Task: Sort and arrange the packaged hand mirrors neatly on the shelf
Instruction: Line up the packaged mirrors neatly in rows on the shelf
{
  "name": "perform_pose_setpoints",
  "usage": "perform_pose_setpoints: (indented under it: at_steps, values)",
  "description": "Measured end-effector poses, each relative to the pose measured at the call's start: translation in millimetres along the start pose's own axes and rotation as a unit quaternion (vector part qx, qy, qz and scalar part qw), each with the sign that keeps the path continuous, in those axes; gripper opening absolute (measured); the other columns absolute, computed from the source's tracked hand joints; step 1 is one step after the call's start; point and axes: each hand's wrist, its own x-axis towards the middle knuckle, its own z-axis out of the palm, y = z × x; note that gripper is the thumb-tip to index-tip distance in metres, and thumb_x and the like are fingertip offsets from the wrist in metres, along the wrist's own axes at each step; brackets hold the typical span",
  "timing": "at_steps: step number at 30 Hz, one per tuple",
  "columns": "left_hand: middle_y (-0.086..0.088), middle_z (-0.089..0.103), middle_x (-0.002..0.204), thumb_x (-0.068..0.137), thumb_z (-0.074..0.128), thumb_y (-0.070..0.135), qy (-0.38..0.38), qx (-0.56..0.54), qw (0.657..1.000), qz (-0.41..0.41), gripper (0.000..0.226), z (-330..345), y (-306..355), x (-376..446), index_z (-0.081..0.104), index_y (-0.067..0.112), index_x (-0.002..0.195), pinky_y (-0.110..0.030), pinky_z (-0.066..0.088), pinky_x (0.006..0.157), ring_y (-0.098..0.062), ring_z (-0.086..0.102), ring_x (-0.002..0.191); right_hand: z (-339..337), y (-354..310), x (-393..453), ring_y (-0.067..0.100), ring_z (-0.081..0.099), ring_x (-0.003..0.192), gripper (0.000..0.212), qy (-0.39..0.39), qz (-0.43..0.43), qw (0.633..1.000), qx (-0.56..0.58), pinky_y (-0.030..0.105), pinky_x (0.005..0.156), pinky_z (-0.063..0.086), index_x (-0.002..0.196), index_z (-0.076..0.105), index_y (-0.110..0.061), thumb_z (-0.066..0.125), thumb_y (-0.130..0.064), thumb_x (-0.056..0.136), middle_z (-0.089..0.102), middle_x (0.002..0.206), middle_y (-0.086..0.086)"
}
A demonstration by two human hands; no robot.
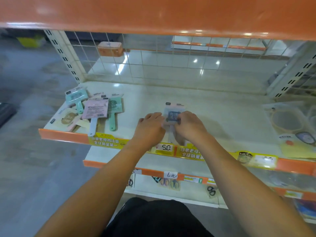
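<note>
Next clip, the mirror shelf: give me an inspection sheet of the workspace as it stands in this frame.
Surface: white shelf with an orange front lip carrying yellow price labels.
Job's things: one packaged mirror lies mid-shelf, top pointing to the back; a loose pile of packaged mirrors overlaps untidily at the left end.
Clutter: clear-bagged round items at the right end.
Grippers: left hand and right hand both grip the middle mirror's sides.
Cables: nothing seen.
Surroundings: wire grid back panel, orange shelf above, lower shelf with scissors, grey floor to the left.
</note>
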Motion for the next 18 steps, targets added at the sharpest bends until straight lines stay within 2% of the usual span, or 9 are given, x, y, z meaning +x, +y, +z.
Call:
perform_pose_setpoints:
  at_steps: [2, 4, 6, 10, 13, 18]
  values:
    - [0.001, 0.038, 0.148, 0.089, 0.049, 0.021, 0.034, 0.001, 0.999, -0.026, 0.045, -4, -11, -14, 0.048, 0.016, 0.134, -0.042, 0.036, 0.099, -0.026, 0.040, 0.129, 1, -7, -6, 0.032, 0.050, 0.116, 0.032, 0.024, -0.025, 0.999, 0.004, 0.040, 0.096, 0.042, 0.118, 0.063, -0.013, 0.052, -0.028, 0.092, 0.052, 0.125, 0.010]
    - [0.001, 0.041, 0.144, 0.088, 0.052, 0.022, 0.068, 0.001, 0.997, -0.045, 0.044, -9, -24, -26, 0.051, 0.016, 0.131, -0.042, 0.039, 0.095, -0.027, 0.046, 0.123, 8, -18, -13, 0.032, 0.045, 0.120, 0.035, 0.071, -0.048, 0.996, 0.035, 0.041, 0.101, 0.038, 0.123, 0.061, -0.016, 0.054, -0.027, 0.092, 0.048, 0.129, 0.007]
    - [0.000, 0.044, 0.142, 0.088, 0.053, 0.024, 0.091, -0.001, 0.994, -0.068, 0.042, -14, -38, -35, 0.052, 0.016, 0.130, -0.042, 0.039, 0.096, -0.026, 0.048, 0.122, 17, -36, -19, 0.030, 0.046, 0.121, 0.034, 0.093, -0.065, 0.991, 0.066, 0.039, 0.102, 0.038, 0.123, 0.060, -0.017, 0.055, -0.024, 0.090, 0.049, 0.130, 0.005]
    - [-0.006, 0.051, 0.135, 0.088, 0.056, 0.024, 0.151, -0.016, 0.983, -0.101, 0.039, -27, -74, -51, 0.056, 0.012, 0.125, -0.044, 0.042, 0.091, -0.032, 0.052, 0.116, 34, -81, -24, 0.031, 0.048, 0.120, 0.037, 0.075, -0.099, 0.989, 0.081, 0.039, 0.103, 0.037, 0.127, 0.057, -0.019, 0.053, -0.025, 0.091, 0.047, 0.133, 0.004]
    - [-0.007, 0.052, 0.132, 0.087, 0.057, 0.025, 0.150, -0.010, 0.981, -0.125, 0.040, -38, -108, -60, 0.055, 0.011, 0.124, -0.045, 0.042, 0.087, -0.033, 0.052, 0.113, 46, -117, -21, 0.031, 0.048, 0.120, 0.040, 0.075, -0.112, 0.986, 0.097, 0.039, 0.103, 0.039, 0.130, 0.056, -0.019, 0.055, -0.029, 0.091, 0.047, 0.133, 0.005]
    - [-0.010, 0.051, 0.134, 0.087, 0.055, 0.025, 0.137, -0.010, 0.979, -0.150, 0.040, -56, -170, -70, 0.053, 0.010, 0.125, -0.047, 0.041, 0.091, -0.036, 0.049, 0.118, 66, -178, -8, 0.030, 0.048, 0.117, 0.041, 0.087, -0.121, 0.985, 0.089, 0.039, 0.098, 0.042, 0.127, 0.056, -0.020, 0.057, -0.037, 0.090, 0.049, 0.131, 0.004]
